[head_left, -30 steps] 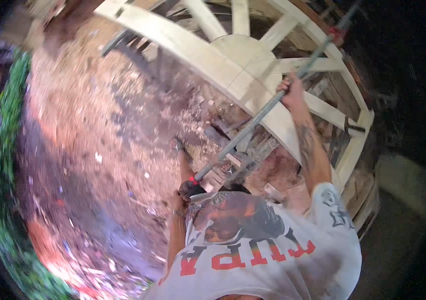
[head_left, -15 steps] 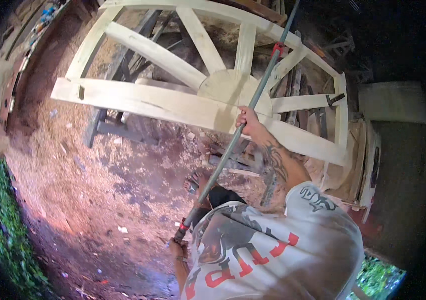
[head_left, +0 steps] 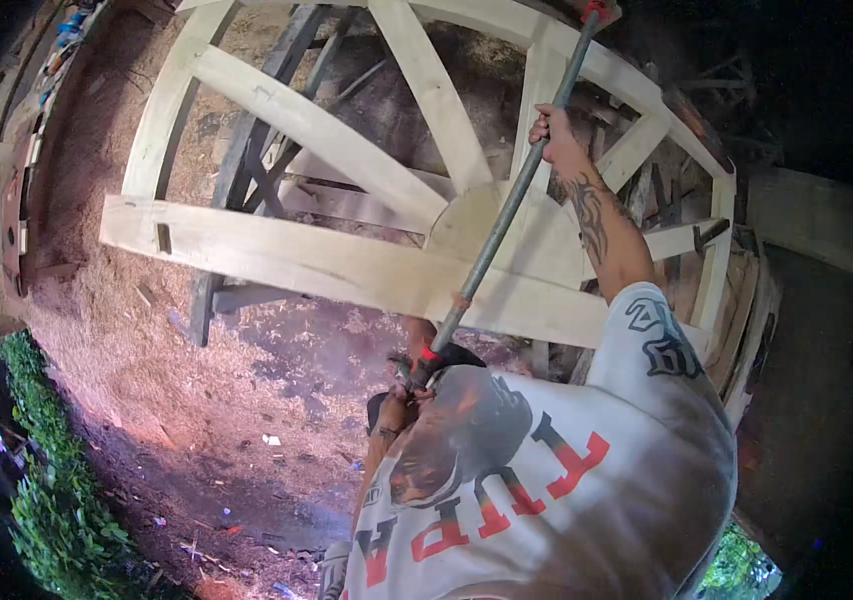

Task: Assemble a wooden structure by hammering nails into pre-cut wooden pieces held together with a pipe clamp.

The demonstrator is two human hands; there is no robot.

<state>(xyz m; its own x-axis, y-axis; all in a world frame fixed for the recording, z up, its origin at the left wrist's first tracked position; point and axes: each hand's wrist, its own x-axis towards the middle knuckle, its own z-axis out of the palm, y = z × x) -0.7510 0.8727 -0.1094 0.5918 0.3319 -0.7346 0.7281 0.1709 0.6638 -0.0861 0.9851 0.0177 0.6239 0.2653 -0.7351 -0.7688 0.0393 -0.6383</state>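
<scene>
The 2 hands (head_left: 553, 134) grip the pipe clamp (head_left: 494, 245) slanting between them

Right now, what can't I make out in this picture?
From the head view:
- Left fingers: exact grip obscured by the hand itself and the lower clamp fitting.
- Wooden frame: part of its far rim cut off by the upper edge.
- Background at far right: details lost in darkness.

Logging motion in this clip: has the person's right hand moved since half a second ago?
Yes. Against the round wooden hub, the right hand, gripping the metal pipe, now appears farther forward, past the hub toward the arched rim.
</scene>
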